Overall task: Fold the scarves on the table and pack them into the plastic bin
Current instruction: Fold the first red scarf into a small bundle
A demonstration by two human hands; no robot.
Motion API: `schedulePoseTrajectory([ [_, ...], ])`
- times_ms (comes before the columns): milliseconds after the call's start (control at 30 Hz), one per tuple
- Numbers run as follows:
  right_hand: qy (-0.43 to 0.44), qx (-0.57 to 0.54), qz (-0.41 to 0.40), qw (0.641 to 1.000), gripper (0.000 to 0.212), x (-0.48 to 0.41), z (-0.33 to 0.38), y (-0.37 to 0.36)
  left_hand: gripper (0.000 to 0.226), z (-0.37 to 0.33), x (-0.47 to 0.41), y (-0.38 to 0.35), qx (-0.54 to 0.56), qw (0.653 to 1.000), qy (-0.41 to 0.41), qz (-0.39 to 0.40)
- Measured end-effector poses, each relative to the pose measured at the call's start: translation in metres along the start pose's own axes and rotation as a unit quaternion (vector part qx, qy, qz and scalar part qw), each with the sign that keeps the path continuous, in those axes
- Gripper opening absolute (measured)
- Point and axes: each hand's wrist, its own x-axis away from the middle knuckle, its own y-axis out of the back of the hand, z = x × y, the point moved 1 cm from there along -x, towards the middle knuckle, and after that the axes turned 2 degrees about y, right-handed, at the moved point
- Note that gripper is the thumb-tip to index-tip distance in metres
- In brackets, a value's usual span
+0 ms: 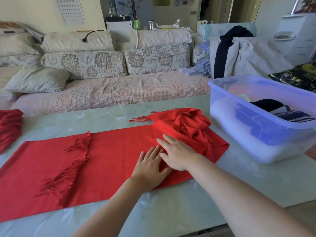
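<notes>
A long red scarf point(111, 161) lies spread flat across the table point(222, 189), its fringed end folded back over the left part. Its right end is bunched in a crumpled heap point(189, 122) near the bin. My left hand point(150, 166) and my right hand point(177, 154) rest flat on the scarf side by side, fingers apart, holding nothing. A clear plastic bin point(266, 146) stands at the right, with dark folded cloth point(294, 115) inside. Another red scarf point(10, 124) lies at the table's left edge.
A sofa point(111, 93) with floral cushions runs behind the table. Clothes are piled on a chair point(239, 53) at the back right. A dark patterned bag point(297, 77) lies behind the bin. The table's near edge is at the bottom right.
</notes>
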Motion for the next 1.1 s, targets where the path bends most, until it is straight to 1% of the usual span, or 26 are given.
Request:
schedulePoseTrajectory([
  [100,-0.041,0.008,0.068,0.997,0.067,-0.009,-0.006,-0.01,0.069,0.018,0.002,0.011,-0.005,0.997,0.03,-0.076],
  [133,-0.058,0.026,0.084,0.994,0.068,-0.011,-0.011,-0.012,0.07,0.026,0.003,0.013,-0.012,0.996,0.046,-0.077],
  [200,-0.091,0.071,0.085,0.99,0.07,-0.014,-0.019,-0.014,0.077,0.042,0.006,0.013,-0.017,0.997,0.068,-0.029],
  [267,-0.105,0.11,0.035,0.988,0.068,-0.02,-0.017,-0.013,0.085,0.053,0.01,0.011,-0.029,0.997,0.064,0.023],
  [300,-0.098,0.13,-0.001,0.987,0.064,-0.025,-0.014,-0.012,0.09,0.055,0.011,0.011,-0.042,0.997,0.057,0.027],
  [367,-0.057,0.16,-0.069,0.983,0.052,-0.037,-0.008,-0.01,0.094,0.057,0.009,0.015,-0.063,0.997,0.047,-0.008],
  [433,-0.019,0.156,-0.096,0.983,0.048,-0.05,-0.009,-0.01,0.091,0.056,0.001,0.021,-0.062,0.995,0.053,-0.052],
  [500,-0.011,0.124,-0.071,0.99,0.055,-0.06,-0.015,-0.012,0.086,0.059,-0.011,0.024,-0.056,0.994,0.067,-0.061],
  [567,-0.026,0.097,-0.023,0.995,0.063,-0.067,-0.028,-0.016,0.078,0.064,-0.022,0.021,-0.068,0.993,0.09,-0.025],
  [633,-0.062,0.068,0.02,0.995,0.068,-0.07,-0.042,-0.019,0.078,0.066,-0.029,0.015,-0.057,0.992,0.107,0.023],
  [667,-0.076,0.055,0.034,0.995,0.07,-0.071,-0.048,-0.02,0.079,0.066,-0.03,0.012,-0.052,0.992,0.108,0.03],
  [767,-0.088,0.056,0.04,0.994,0.071,-0.076,-0.052,-0.019,0.083,0.065,-0.03,0.006,-0.052,0.994,0.099,0.015],
  [867,-0.096,0.095,0.014,0.991,0.065,-0.084,-0.037,-0.015,0.083,0.069,-0.027,0.011,-0.045,0.995,0.09,0.01],
  [900,-0.091,0.101,0.001,0.991,0.061,-0.087,-0.028,-0.014,0.081,0.07,-0.025,0.015,-0.039,0.996,0.086,0.003],
  [967,-0.061,0.097,-0.022,0.993,0.055,-0.091,-0.006,-0.013,0.073,0.077,-0.02,0.026,-0.02,0.996,0.082,-0.041],
  [1033,-0.021,0.088,-0.038,0.995,0.053,-0.095,0.021,-0.013,0.062,0.09,-0.01,0.04,-0.01,0.992,0.086,-0.097],
  [1100,0.017,0.062,-0.042,0.997,0.053,-0.1,0.053,-0.014,0.054,0.11,0.005,0.055,-0.021,0.988,0.094,-0.121],
])
